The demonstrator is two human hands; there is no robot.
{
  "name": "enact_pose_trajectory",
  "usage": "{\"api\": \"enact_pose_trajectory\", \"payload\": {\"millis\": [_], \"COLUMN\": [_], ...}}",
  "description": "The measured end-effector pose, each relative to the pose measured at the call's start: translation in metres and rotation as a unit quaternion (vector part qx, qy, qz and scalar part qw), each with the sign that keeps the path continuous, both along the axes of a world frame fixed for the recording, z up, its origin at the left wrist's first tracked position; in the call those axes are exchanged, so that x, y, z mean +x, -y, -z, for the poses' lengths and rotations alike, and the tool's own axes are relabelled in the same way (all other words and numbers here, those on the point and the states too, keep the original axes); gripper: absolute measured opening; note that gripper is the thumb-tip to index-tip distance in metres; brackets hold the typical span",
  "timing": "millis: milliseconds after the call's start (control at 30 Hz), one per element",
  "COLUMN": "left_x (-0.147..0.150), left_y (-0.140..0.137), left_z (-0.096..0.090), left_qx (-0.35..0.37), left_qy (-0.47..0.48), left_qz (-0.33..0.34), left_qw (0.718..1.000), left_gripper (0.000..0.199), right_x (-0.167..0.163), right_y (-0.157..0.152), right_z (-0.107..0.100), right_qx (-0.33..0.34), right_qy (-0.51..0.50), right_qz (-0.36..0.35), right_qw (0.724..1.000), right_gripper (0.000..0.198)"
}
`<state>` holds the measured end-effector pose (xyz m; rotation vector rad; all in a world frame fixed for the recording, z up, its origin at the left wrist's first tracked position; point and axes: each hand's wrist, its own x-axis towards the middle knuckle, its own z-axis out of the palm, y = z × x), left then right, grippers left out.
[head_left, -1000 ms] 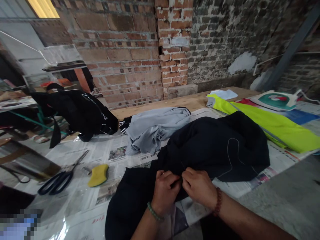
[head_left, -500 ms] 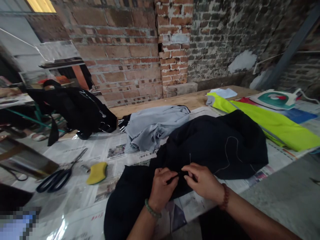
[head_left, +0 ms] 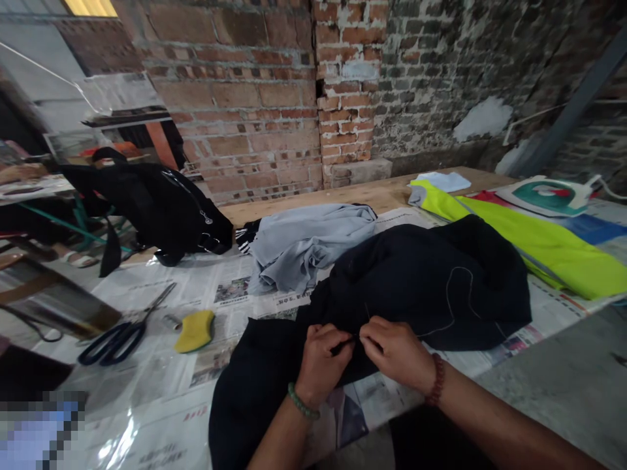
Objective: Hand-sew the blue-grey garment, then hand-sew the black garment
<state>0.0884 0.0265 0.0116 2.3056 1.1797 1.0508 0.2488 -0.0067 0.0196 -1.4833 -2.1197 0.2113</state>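
Both hands work close together on a dark navy garment [head_left: 431,274] bunched on the newspaper-covered table. My left hand [head_left: 323,359], with a green bead bracelet, is closed in a pinch on a fold of its cloth. Beside it, fingertips almost touching, my right hand [head_left: 394,352] is closed with thumb and forefinger together. A thin straight sliver like a sewing needle [head_left: 367,311] sticks up at its fingers; the grip itself is hidden. Pale thread [head_left: 449,294] lies in a loop over the garment and runs toward my right hand.
Scissors [head_left: 130,336], a small spool [head_left: 171,322] and a yellow sponge [head_left: 194,331] lie left, near a metal cylinder [head_left: 59,297]. Behind are a black bag [head_left: 166,212] and grey cloth [head_left: 304,235]. A neon-yellow garment [head_left: 539,241] and an iron [head_left: 548,196] stand right.
My right hand's fingers have drawn together and moved slightly toward the left hand. The thin sliver above them leans more to the left. The whole view has shifted a little.
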Motion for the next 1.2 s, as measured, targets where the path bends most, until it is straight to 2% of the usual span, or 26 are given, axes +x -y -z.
{"api": "enact_pose_trajectory", "payload": {"millis": [267,467,833,1000,1200], "left_x": [0.0,-0.001,-0.003,-0.001,0.001], "left_y": [0.001,0.003,0.005,0.006,0.007], "left_z": [0.002,0.001,0.001,0.001,0.002], "left_qx": [0.007,0.006,0.073,0.105,0.116], "left_qy": [0.009,-0.01,-0.074,-0.089,-0.099], "left_qz": [0.021,0.039,0.07,0.068,0.059], "left_qw": [1.0,0.999,0.992,0.988,0.987], "left_gripper": [0.018,0.022,0.024,0.024,0.023], "right_x": [-0.005,-0.008,-0.005,-0.006,-0.011], "right_y": [0.0,0.001,0.002,0.005,0.008], "right_z": [-0.004,-0.005,0.003,0.005,0.004], "right_qx": [-0.031,-0.042,-0.061,-0.065,-0.042], "right_qy": [-0.054,-0.048,-0.053,-0.025,0.045], "right_qz": [0.029,0.037,0.032,0.016,0.059], "right_qw": [0.998,0.997,0.996,0.997,0.996], "right_gripper": [0.012,0.008,0.013,0.019,0.017]}}
